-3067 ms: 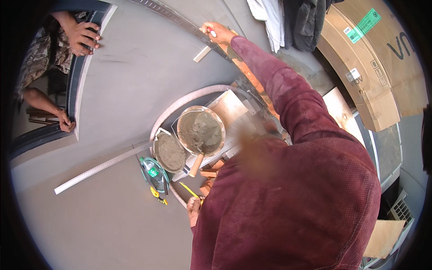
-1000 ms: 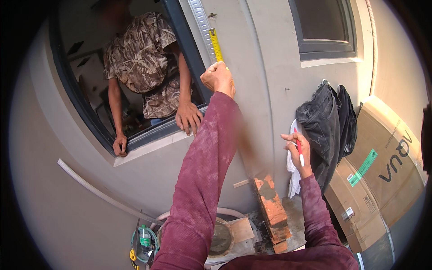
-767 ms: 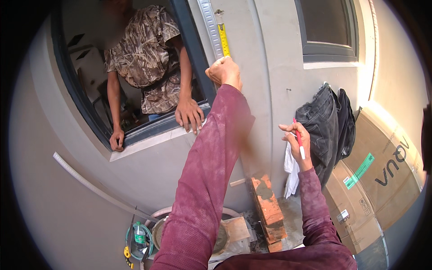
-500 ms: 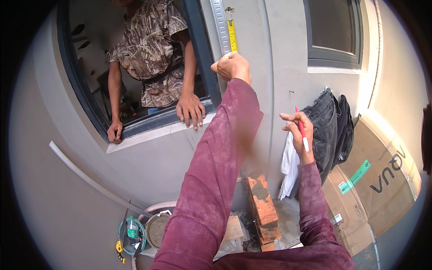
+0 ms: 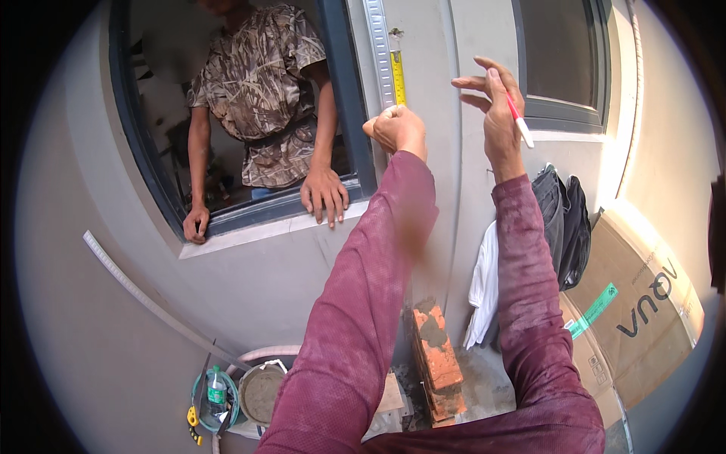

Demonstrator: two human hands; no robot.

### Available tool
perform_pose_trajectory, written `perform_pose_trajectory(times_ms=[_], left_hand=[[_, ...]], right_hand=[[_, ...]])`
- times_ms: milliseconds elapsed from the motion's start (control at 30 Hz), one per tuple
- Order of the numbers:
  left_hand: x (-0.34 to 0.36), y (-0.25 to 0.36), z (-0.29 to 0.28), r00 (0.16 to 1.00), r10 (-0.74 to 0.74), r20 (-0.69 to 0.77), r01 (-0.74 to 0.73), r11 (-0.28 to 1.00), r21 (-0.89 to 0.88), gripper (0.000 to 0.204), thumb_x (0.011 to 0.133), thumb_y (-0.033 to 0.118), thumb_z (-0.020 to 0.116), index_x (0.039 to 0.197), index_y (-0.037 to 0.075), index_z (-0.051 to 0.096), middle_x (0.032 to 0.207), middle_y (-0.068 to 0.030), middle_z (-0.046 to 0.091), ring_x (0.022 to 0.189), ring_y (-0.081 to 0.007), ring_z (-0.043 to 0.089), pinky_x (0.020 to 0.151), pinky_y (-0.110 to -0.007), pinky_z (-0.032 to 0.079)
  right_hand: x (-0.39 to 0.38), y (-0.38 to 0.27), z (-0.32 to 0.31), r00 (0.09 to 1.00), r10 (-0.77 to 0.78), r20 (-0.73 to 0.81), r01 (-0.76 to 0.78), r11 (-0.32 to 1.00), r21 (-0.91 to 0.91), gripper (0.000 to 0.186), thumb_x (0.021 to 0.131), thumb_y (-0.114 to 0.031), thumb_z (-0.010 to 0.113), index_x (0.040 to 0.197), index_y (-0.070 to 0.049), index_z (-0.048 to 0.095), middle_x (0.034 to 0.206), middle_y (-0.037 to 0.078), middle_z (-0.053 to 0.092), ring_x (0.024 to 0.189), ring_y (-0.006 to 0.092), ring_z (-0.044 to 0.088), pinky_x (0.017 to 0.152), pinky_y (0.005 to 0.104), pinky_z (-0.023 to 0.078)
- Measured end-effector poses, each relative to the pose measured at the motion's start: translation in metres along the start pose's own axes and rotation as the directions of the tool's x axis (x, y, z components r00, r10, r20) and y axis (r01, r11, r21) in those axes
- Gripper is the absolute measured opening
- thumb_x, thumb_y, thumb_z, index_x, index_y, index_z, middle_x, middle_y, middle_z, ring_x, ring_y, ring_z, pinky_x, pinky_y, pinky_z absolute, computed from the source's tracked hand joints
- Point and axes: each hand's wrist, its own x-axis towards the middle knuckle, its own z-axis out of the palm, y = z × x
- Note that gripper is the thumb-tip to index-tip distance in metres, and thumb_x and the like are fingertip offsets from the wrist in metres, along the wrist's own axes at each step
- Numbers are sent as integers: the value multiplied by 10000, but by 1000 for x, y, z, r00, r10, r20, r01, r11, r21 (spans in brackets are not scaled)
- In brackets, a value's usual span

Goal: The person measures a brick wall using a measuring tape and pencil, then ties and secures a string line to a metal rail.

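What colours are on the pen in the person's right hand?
The pen in the right hand is red and white, seen best in the head view.

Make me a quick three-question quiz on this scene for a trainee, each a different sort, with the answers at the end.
1. Short answer: What does the wearer's left hand hold beside the silver metal strip?
2. True or false: The wearer's right hand holds nothing.
3. Fill in the blank: The co-worker's hands rest at the bottom of a dark ____.

Key
1. A yellow measuring tape, with its blade running up from the fist.
2. False: it holds a red-and-white pen.
3. Window frame.
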Motion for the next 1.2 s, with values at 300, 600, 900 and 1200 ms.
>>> perform_pose_trajectory(times_ms=[300,600,900,1200], left_hand=[[-8,3,0,1000,-4,-15,4,999,42,163,872,138,601,871,38,729,1139,-70,488,976,-245,607,867,-374,515],[-15,12,-7,1000,14,9,-15,999,37,195,896,143,568,911,31,727,1139,-58,488,973,-243,608,874,-377,506],[-9,6,-7,1000,3,19,-4,999,38,201,895,145,564,909,13,715,1119,-62,485,960,-239,608,862,-384,506],[1,0,-8,999,34,15,-35,999,28,218,894,146,557,931,0,715,1110,-78,488,971,-245,600,860,-382,500]], right_hand=[[70,51,44,987,92,131,-69,983,-171,317,873,-205,594,1114,-6,644,910,81,687,907,151,668,902,298,508],[108,71,61,939,253,231,-249,967,-45,143,797,-112,638,857,17,625,797,74,637,769,121,652,804,256,559],[113,79,65,938,240,248,-233,971,-59,120,800,-131,651,823,-13,645,760,48,636,715,103,629,758,243,559],[110,78,75,927,215,307,-185,975,-124,145,811,-142,670,854,-5,659,790,57,660,740,105,643,770,232,552]])
